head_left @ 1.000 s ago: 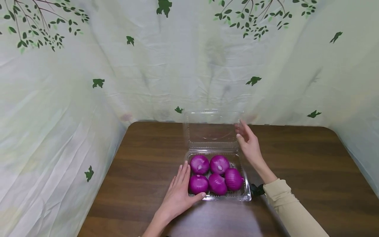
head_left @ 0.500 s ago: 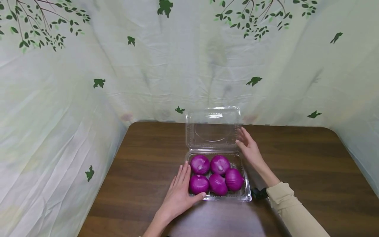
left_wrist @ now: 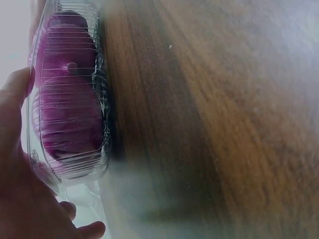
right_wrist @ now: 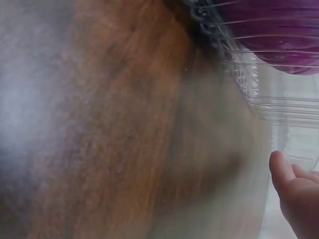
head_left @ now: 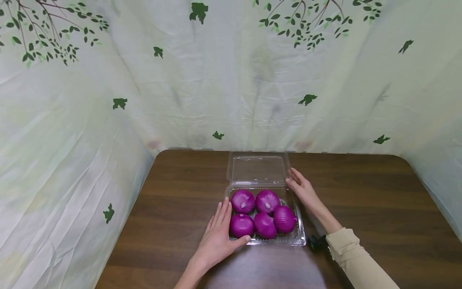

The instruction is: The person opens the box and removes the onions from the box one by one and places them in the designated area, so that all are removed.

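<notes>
A clear plastic clamshell box (head_left: 297, 240) holds several purple onions (head_left: 265, 225) in the head view. Its lid (head_left: 258, 169) is folded back away from me, low over the far part of the table. My left hand (head_left: 215, 240) rests along the box's left side with straight fingers, the thumb over the front rim. Beside the lid's right edge is my right hand (head_left: 306, 193), its fingers loosely extended; whether the fingertips touch the lid I cannot tell. The right wrist view shows that hand's thumb (right_wrist: 280, 169) apart from the ridged box wall.
The box stands on a brown wooden table (head_left: 173, 208). Behind it and to the left hangs a pale curtain (head_left: 202, 88) printed with leaves, close to the table's far edge. A dark device (head_left: 317, 243) sits under the right wrist.
The lid has tipped from near upright to further back and lower. My right hand has moved down toward me along the lid's right edge. My left hand has stayed in place.
</notes>
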`<state>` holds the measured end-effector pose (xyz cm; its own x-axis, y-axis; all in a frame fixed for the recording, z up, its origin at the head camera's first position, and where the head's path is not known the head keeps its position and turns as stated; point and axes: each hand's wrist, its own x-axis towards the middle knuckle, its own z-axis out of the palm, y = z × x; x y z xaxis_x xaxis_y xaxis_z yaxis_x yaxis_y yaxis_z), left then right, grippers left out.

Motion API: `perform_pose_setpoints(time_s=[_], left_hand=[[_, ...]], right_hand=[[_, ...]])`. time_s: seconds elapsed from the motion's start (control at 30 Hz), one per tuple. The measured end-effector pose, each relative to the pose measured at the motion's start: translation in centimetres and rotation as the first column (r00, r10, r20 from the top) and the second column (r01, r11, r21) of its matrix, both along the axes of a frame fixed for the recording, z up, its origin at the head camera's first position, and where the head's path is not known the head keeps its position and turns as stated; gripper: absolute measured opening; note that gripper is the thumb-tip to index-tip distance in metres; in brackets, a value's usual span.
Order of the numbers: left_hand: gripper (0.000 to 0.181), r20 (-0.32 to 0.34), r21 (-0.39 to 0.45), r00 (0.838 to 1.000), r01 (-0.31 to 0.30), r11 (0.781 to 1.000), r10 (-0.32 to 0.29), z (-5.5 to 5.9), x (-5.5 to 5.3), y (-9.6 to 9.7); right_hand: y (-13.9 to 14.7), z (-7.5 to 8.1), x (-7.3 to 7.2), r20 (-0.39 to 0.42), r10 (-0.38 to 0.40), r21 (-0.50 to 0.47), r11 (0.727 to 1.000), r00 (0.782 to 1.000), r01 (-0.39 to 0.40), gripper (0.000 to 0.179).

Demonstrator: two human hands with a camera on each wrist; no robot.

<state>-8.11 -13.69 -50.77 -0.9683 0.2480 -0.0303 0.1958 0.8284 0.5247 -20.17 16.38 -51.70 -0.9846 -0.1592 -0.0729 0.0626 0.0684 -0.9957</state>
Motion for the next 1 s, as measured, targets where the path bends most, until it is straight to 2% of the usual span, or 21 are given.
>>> perform_pose_setpoints(time_s=[0.13, 0.2, 0.33, 0.47, 0.57, 0.7, 0.83, 1.0], left_hand=[[0.11, -0.001, 0.005, 1.0, 0.001, 1.0, -0.001, -0.1, 0.1, 0.0], [0.11, -0.004, 0.008, 1.0, 0.003, 1.0, -0.003, -0.1, 0.1, 0.0], [0.11, -0.013, 0.013, 1.0, 0.007, 1.0, -0.007, -0.4, 0.1, -0.1], [0.109, -0.031, 0.018, 0.999, 0.017, 1.0, -0.016, -0.6, -0.1, -0.2], [0.109, -0.039, 0.023, 0.999, 0.028, 0.999, -0.027, -0.5, -0.2, -0.3], [0.109, -0.037, 0.021, 0.998, 0.043, 0.999, -0.042, -0.5, -0.3, -0.6], [0.11, -0.036, 0.026, 0.998, 0.056, 0.998, -0.055, -0.5, -0.2, -0.7], [0.11, -0.038, 0.036, 0.998, 0.052, 0.998, -0.051, -0.7, -0.2, -0.7]], right_hand=[[0.1, 0.0, 0.5, 0.002, 0.004, -0.011, 1.0, 1.0, -0.004, 0.066], [0.3, 0.1, 0.8, -0.001, 0.009, 0.021, 1.0, 1.0, -0.009, 0.067], [0.7, 0.6, 1.9, -0.05, 0.018, 0.182, 0.983, 0.999, -0.008, 0.067], [1.1, 1.0, 3.1, -0.151, 0.004, 0.333, 0.942, 0.989, 0.047, 0.064], [1.2, 1.1, 3.9, -0.251, 0.014, 0.383, 0.92, 0.968, 0.086, 0.059], [1.3, 1.2, 5.3, -0.36, 0.084, 0.428, 0.9, 0.929, 0.085, 0.054], [1.2, 1.5, 6.9, -0.391, 0.145, 0.47, 0.88, 0.909, 0.062, 0.051], [1.2, 1.6, 8.4, -0.408, 0.221, 0.491, 0.871, 0.886, 0.009, 0.052]])
